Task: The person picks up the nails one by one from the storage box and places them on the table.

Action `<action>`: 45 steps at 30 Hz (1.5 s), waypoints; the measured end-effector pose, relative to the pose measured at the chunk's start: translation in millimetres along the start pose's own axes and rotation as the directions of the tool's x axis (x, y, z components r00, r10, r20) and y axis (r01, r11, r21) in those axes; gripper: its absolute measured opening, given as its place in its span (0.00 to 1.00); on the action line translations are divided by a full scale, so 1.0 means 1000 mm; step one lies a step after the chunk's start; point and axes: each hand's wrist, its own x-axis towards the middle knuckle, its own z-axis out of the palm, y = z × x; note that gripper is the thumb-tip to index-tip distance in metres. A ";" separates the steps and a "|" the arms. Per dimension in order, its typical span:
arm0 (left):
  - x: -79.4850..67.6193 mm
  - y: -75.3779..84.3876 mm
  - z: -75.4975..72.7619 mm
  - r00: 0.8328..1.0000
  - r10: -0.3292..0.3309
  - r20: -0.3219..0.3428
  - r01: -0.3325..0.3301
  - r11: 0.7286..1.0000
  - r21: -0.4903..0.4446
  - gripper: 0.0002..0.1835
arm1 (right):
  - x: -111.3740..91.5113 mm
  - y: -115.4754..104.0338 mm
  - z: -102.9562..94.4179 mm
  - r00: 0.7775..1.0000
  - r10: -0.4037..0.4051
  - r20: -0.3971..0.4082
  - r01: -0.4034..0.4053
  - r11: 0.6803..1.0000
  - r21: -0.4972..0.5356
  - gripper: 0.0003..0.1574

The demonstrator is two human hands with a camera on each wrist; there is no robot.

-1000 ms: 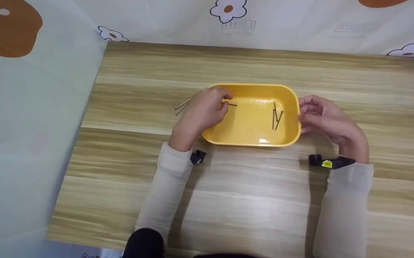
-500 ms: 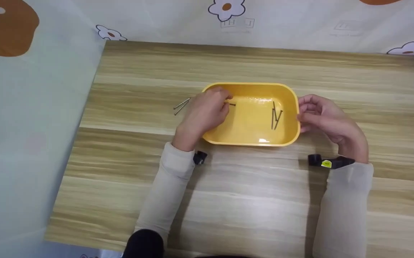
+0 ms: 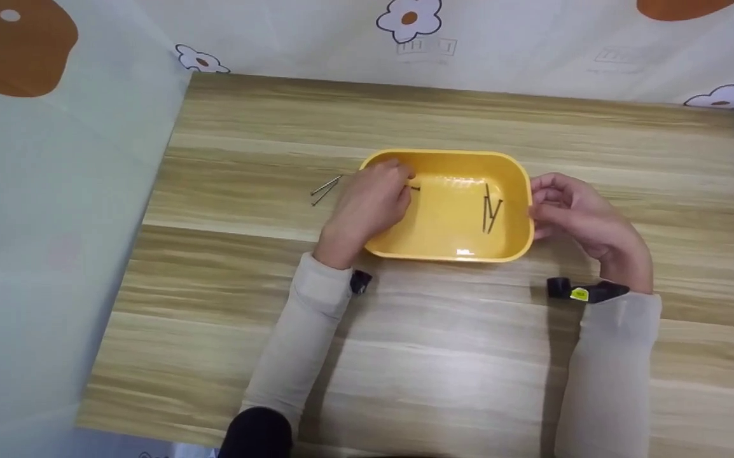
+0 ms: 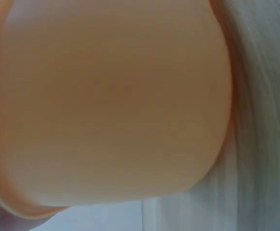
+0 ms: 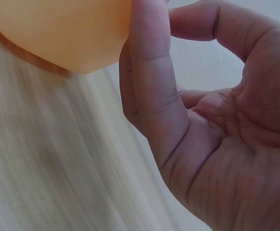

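A yellow plastic box (image 3: 443, 222) stands on the table, with several long thin screws (image 3: 493, 213) lying on its floor at the right. Over the left rim reaches my left hand (image 3: 373, 203), its fingers bent down inside. The head end of another screw (image 3: 416, 188) shows beside its thumb and fingertips; whether they grip it is hidden. At the opposite end, my right hand (image 3: 580, 213) holds the rim between thumb and fingers. In the left wrist view the box's outer wall (image 4: 115, 106) fills most of the picture, and no left fingertips show there.
Two more screws (image 3: 325, 187) lie on the wooden table (image 3: 240, 254), just left of the box. A patterned cloth (image 3: 507, 44) hangs behind the table's far edge, and another covers the left side.
My left hand has shifted slightly to the right, further over the box, covering more of the screw at its fingertips. My right hand stays at the rim.
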 end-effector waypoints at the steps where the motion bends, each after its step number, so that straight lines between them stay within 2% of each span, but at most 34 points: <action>1: 0.000 0.000 0.000 1.000 0.001 -0.003 -0.001 1.000 0.000 0.15 | 0.000 -0.001 0.000 1.000 -0.004 0.004 0.004 1.000 -0.002 0.21; 5: -0.001 -0.001 0.001 1.000 -0.004 -0.019 0.004 1.000 0.020 0.14 | 0.002 -0.003 0.000 1.000 -0.021 0.015 0.021 1.000 -0.010 0.20; 12: -0.003 -0.001 0.006 1.000 0.006 -0.005 -0.005 0.996 0.094 0.12 | 0.002 -0.003 0.002 1.000 -0.013 0.028 0.013 1.000 -0.002 0.20; 17: -0.004 -0.002 0.008 1.000 0.020 -0.014 -0.018 0.989 0.146 0.12 | 0.003 -0.003 0.005 1.000 -0.001 0.021 0.001 1.000 0.015 0.20; 27: -0.003 -0.001 0.010 1.000 -0.005 -0.022 0.010 0.969 0.247 0.16 | 0.004 -0.006 0.005 0.999 -0.015 0.032 0.015 1.000 -0.009 0.21; 38: -0.004 0.006 0.013 0.999 0.007 -0.037 0.002 0.970 0.243 0.13 | -0.010 -0.004 0.003 0.999 -0.032 0.040 0.031 0.999 0.041 0.21; 45: -0.004 0.006 0.011 0.998 0.003 -0.063 0.012 0.972 0.234 0.12 | -0.009 -0.009 0.004 0.998 -0.038 0.041 0.037 0.999 0.024 0.19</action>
